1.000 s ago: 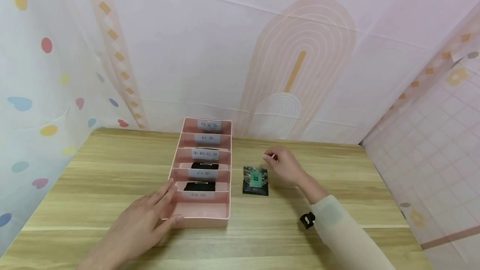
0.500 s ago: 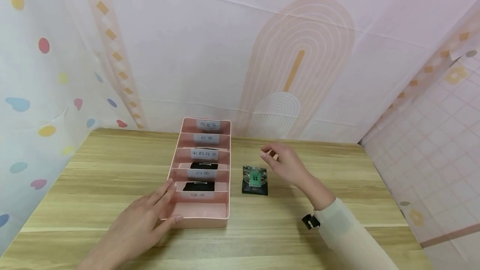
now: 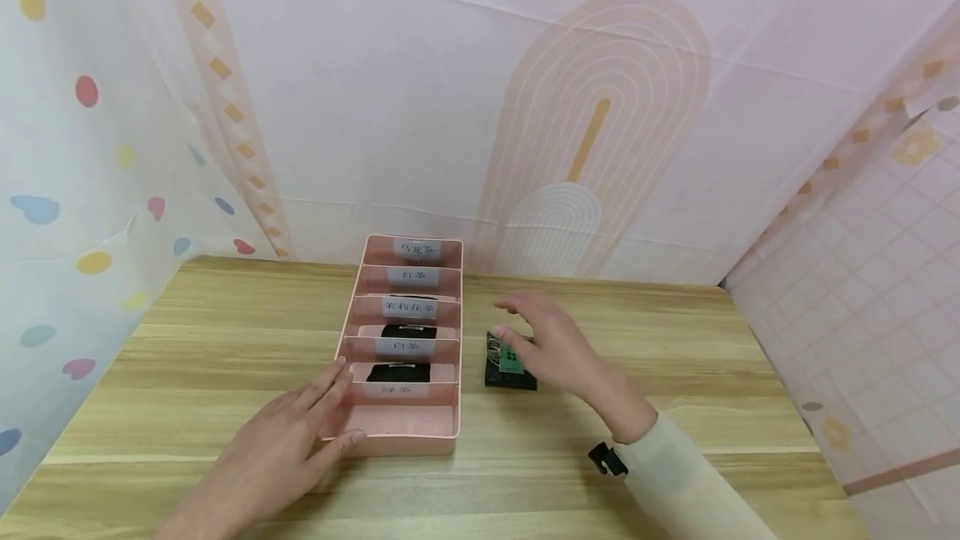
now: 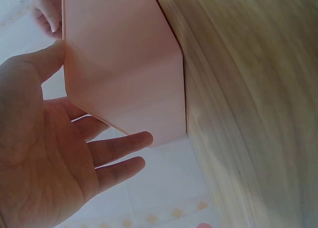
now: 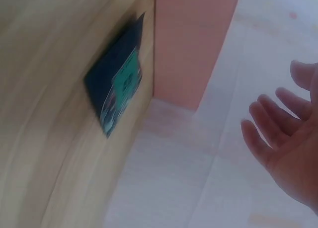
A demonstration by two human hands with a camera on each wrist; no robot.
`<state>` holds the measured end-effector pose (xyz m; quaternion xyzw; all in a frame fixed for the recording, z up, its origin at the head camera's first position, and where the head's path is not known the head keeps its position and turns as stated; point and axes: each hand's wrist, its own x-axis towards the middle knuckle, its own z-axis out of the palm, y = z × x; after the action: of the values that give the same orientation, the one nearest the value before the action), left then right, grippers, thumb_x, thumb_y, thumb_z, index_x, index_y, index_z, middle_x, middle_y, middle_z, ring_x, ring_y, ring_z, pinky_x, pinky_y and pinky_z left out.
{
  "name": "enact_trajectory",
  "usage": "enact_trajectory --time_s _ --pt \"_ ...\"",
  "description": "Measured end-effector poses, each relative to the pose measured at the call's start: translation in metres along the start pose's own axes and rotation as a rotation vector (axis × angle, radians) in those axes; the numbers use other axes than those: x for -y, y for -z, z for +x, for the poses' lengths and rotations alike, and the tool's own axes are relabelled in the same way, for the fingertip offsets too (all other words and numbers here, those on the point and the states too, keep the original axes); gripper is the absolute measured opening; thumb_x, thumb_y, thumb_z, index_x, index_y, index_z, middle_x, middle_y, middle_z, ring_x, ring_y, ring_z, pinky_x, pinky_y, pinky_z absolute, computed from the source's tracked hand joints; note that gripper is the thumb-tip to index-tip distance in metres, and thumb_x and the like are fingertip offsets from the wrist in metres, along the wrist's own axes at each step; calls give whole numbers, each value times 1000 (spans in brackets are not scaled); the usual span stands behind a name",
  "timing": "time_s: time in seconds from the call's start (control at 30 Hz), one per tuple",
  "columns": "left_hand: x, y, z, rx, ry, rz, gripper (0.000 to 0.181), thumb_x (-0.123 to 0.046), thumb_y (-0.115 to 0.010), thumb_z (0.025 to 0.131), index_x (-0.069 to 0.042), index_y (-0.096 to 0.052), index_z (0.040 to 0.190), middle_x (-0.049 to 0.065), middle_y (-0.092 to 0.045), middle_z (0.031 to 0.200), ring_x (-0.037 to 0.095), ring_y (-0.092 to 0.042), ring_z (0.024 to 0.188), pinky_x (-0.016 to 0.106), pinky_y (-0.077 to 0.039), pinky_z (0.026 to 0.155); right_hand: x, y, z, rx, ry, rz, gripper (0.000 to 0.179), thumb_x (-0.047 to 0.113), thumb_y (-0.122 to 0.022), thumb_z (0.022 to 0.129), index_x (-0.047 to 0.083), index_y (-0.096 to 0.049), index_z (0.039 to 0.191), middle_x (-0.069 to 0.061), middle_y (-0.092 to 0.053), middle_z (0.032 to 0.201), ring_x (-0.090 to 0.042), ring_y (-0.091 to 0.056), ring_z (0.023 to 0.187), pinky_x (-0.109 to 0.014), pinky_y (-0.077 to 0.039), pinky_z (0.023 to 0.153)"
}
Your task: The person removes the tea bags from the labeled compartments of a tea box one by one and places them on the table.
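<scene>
My left hand [image 3: 281, 432] rests at the near left corner of a pink divided box [image 3: 420, 446], thumb over the front rim and fingertips at the left side. In the left wrist view its fingers [image 4: 119, 146] are fairly straight beside the box wall [image 4: 124, 54]. A dark tea sachet with a green label [image 3: 512, 365] lies flat on the table to the box's right. My right hand [image 3: 558, 352] hovers over the sachet's far side, holding nothing, its fingers loosely curved and apart from the sachet [image 5: 117, 81] in the right wrist view.
The box's compartments bear white paper labels [image 3: 405, 347] with Chinese characters. Black sachets lie in some middle compartments, one of them black [image 3: 399, 372]. The wooden table [image 3: 675, 340] ends at a patterned cloth backdrop [image 3: 390, 123]. A black strap piece [image 3: 607, 458] hangs at the right sleeve.
My right hand has moved left and slightly nearer, over the sachet, and its fingers have spread from a closer curl. The left hand and the box have stayed put.
</scene>
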<state>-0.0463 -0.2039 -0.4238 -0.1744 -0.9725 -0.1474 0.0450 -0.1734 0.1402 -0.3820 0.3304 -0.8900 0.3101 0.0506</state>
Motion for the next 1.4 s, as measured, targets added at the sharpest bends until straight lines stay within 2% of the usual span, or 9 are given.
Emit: enact_trajectory --time_s 0.1,0.23,0.47,0.7,0.9,1.03,1.27,1.4 --pt "0 0 0 6 5 -2 75 -49 -68 100 -1 -50 154 17 -44 162 38 -55 137 60 -47 108 7 -4 0 5 34 -3 43 21 -70 103 2 -63 140 -15 -63 140 -34 -56 134 -53 -46 112" --pt "0 0 0 3 3 1 75 -49 -69 100 -1 -51 154 17 -45 162 38 -55 137 60 -48 108 15 -12 1 18 86 -17 48 22 -73 100 1 -61 142 -15 -61 144 -33 -54 137 -51 -44 115" --pt "0 0 1 -9 -7 3 74 -48 -69 100 -1 -51 153 19 -46 160 39 -56 136 60 -48 108 26 -27 4 57 190 -111 57 29 -74 99 3 -58 147 -15 -53 155 -35 -48 144 -53 -34 122" --pt "0 -1 1 -24 -22 7 73 -47 -70 99 0 -52 153 19 -47 159 39 -56 136 60 -48 107 37 -38 6 130 216 -179 59 37 -70 101 5 -57 150 -15 -43 163 -37 -38 151 -51 -25 126" --pt "0 -1 0 -34 -24 7 73 -48 -69 99 0 -52 152 19 -47 159 39 -57 135 59 -48 107 46 -49 8 184 266 -220 56 33 -69 102 4 -57 149 -16 -43 163 -33 -38 151 -49 -26 126" --pt "0 -1 -1 -43 -28 7 74 -50 -68 100 1 -53 152 18 -47 159 39 -58 134 60 -49 106 52 -58 8 216 279 -263 56 40 -65 105 7 -59 149 -13 -42 164 -31 -39 151 -50 -31 124" --pt "1 -2 -1 -56 -49 14 73 -47 -70 99 1 -54 151 18 -48 158 38 -59 133 60 -50 105 59 -71 9 247 307 -347 54 42 -63 105 10 -60 148 -10 -46 162 -23 -41 150 -40 -26 127" --pt "1 -3 -1 -54 -46 14 73 -48 -70 99 1 -53 151 19 -48 158 38 -59 133 59 -50 105 61 -78 9 259 322 -355 51 40 -63 106 10 -62 147 -10 -49 160 -23 -45 148 -39 -32 124"
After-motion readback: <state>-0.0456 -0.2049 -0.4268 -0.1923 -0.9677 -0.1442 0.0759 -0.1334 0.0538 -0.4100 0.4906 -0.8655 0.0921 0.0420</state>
